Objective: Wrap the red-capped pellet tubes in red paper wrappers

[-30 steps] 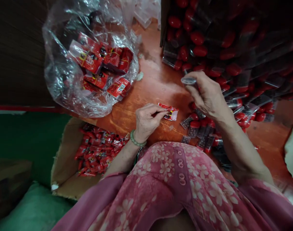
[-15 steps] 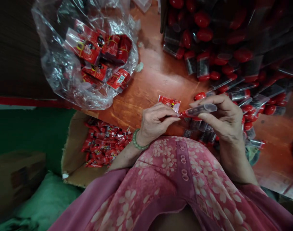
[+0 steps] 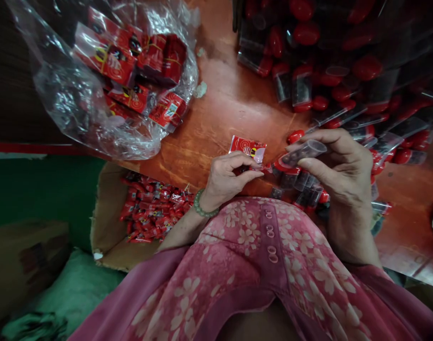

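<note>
My left hand [image 3: 228,181] pinches a small red printed sachet [image 3: 247,148] between thumb and fingers, and a jade-green bead bracelet [image 3: 202,204] circles its wrist. My right hand [image 3: 344,177] grips a clear plastic tube [image 3: 303,154] with dark contents. The tube's red-capped end sits right by my left fingertips, near the sachet's lower edge. Whether tube and sachet touch is hidden by the fingers.
Several red-capped tubes lie heaped on the orange-red wooden table [image 3: 230,94] at the upper right and under my hands. A clear plastic bag [image 3: 60,80] holds red packets. A cardboard box [image 3: 106,232] holds many red sachets.
My right hand has come in from the upper right, bringing the tube beside my left hand. The sachet stays pinched, and the whole view has shifted slightly.
</note>
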Motion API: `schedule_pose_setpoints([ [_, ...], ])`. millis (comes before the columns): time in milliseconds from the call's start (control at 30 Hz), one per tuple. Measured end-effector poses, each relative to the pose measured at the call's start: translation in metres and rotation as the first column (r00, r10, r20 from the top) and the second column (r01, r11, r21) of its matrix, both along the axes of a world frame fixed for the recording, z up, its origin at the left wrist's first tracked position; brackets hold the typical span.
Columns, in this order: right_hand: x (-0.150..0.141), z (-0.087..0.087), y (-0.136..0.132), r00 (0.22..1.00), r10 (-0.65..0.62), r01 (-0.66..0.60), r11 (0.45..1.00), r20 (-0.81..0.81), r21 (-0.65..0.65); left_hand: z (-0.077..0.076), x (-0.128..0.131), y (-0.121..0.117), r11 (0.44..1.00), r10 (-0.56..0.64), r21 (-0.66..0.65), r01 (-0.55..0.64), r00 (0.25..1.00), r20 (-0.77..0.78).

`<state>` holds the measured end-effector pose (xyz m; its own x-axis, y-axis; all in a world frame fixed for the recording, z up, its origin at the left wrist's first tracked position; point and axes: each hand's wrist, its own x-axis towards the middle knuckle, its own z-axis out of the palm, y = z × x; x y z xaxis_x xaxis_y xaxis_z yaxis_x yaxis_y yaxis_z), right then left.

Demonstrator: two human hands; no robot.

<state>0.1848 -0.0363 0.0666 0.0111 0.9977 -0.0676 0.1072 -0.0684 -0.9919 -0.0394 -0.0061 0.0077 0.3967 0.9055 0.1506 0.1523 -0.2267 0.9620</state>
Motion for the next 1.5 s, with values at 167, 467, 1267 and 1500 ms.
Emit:
schedule_pose_setpoints([
  [167,0.003,0.002,0.002,0.978,0.123,-0.115,0.992,0.171,-0.058,0.001,0.000,0.000,1.000,-0.005,0.028,0.004,1.000,0.005],
  [467,-0.007,-0.006,0.008,0.969,0.160,-0.159,0.987,0.188,-0.017,-0.001,0.001,-0.004,0.989,-0.087,-0.122,0.086,0.996,0.000],
  [1267,-0.010,-0.036,0.012,0.984,0.103,-0.138,0.954,-0.145,-0.265,-0.004,0.003,-0.006,0.568,-0.091,-0.759,0.319,0.940,0.327],
  [1500,0.004,-0.031,0.002,0.976,0.208,-0.187,0.948,0.058,-0.258,-0.002,0.010,-0.007,0.716,-0.270,-0.622,0.318,0.947,0.174],
])
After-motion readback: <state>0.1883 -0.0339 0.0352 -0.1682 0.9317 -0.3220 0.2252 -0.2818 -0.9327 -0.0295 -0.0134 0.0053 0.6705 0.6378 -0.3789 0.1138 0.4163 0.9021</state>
